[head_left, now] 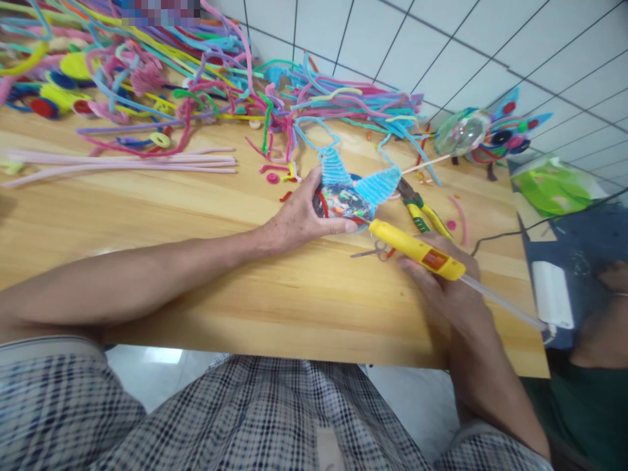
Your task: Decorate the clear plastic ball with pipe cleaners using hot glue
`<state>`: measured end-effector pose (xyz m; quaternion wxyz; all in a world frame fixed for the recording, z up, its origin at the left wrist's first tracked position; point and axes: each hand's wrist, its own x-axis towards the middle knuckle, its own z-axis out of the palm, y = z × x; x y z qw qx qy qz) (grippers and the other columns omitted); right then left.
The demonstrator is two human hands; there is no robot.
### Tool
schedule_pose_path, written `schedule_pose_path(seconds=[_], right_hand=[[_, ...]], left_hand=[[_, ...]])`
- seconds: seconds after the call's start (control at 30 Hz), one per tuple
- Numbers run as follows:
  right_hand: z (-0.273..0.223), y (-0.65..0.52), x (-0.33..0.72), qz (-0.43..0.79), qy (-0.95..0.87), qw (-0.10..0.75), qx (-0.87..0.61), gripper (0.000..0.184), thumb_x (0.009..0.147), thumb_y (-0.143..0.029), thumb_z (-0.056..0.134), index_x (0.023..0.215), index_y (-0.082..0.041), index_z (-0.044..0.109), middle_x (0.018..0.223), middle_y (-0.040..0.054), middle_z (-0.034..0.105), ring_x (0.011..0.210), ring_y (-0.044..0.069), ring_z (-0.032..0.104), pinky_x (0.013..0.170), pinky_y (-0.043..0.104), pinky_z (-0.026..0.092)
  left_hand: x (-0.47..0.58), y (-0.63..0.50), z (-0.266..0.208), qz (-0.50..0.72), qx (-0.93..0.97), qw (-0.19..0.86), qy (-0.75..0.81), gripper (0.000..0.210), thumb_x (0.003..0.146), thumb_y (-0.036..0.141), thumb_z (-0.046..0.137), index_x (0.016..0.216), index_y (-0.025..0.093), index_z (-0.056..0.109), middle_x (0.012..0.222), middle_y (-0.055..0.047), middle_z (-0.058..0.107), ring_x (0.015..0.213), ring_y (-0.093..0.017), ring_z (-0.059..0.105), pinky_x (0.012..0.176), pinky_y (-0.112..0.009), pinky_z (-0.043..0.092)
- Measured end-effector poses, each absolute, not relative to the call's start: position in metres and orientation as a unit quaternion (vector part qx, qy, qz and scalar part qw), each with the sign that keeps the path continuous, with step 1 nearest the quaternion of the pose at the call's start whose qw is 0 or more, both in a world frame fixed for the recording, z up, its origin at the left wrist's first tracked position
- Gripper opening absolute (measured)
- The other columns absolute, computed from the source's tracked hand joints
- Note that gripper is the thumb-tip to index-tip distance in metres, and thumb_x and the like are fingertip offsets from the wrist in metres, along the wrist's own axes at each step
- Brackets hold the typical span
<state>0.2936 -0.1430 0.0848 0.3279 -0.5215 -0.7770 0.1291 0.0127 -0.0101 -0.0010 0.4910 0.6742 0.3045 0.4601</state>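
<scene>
My left hand point(307, 212) is closed around a handmade craft figure point(343, 201) with a dark, shiny, multicoloured body. Two ears point(380, 188) wound from light blue pipe cleaners stick up from it. In my right hand point(449, 281) is a yellow hot glue gun point(415, 247), a pale glue stick point(500, 304) jutting from its back end. The gun's nozzle points at the lower right side of the figure; whether it touches, I cannot tell. Small scissors point(377, 251) lie just below the nozzle, and pliers point(419, 206) with yellow-green handles lie beyond the gun.
Heaps of coloured pipe cleaners point(216, 59) cover the table's back left, with pale pink ones point(186, 161) laid apart. A finished-looking bottle animal point(483, 137) stands at the back right against the tiled wall. A dark cable point(520, 230) crosses the right edge, near another person's arm point(601, 327).
</scene>
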Motion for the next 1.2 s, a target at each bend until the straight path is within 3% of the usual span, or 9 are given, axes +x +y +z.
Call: schedule_pose_path(seconds=[0.27,0.8,1.2], right_hand=[[0.0861,-0.1427,0.295,0.113,-0.784,0.327,-0.515,0.009,0.111,-0.039,0.08,0.119,-0.035,0.082,0.102,0.0025,0.089,0.088,0.027,0.086,0.074,0.04,0.07],[0.0867,-0.1436,0.2948,0.102,-0.781,0.32,-0.527,0.016,0.114,-0.048,0.075,0.115,-0.033,0.083,0.104,0.005,0.09,0.091,0.03,0.087,0.076,0.045,0.071],[0.0876,-0.1435,0.2956,0.116,-0.783,0.336,-0.511,0.008,0.112,-0.038,0.079,0.119,-0.036,0.083,0.104,0.0027,0.088,0.09,0.029,0.087,0.078,0.044,0.071]], left_hand=[[0.0136,-0.0116,-0.0039,0.457,0.673,0.486,0.318,0.117,0.066,0.097,0.099,0.151,0.026,0.062,0.158,-0.017,0.075,0.162,-0.047,0.066,0.139,-0.064,0.056],[0.012,-0.0116,-0.0029,0.452,0.674,0.495,0.311,0.11,0.072,0.091,0.1,0.154,0.029,0.061,0.155,-0.014,0.074,0.162,-0.045,0.064,0.14,-0.063,0.053],[0.0133,-0.0095,-0.0077,0.45,0.671,0.495,0.32,0.106,0.073,0.088,0.1,0.151,0.027,0.061,0.162,-0.016,0.07,0.154,-0.043,0.069,0.134,-0.061,0.059]])
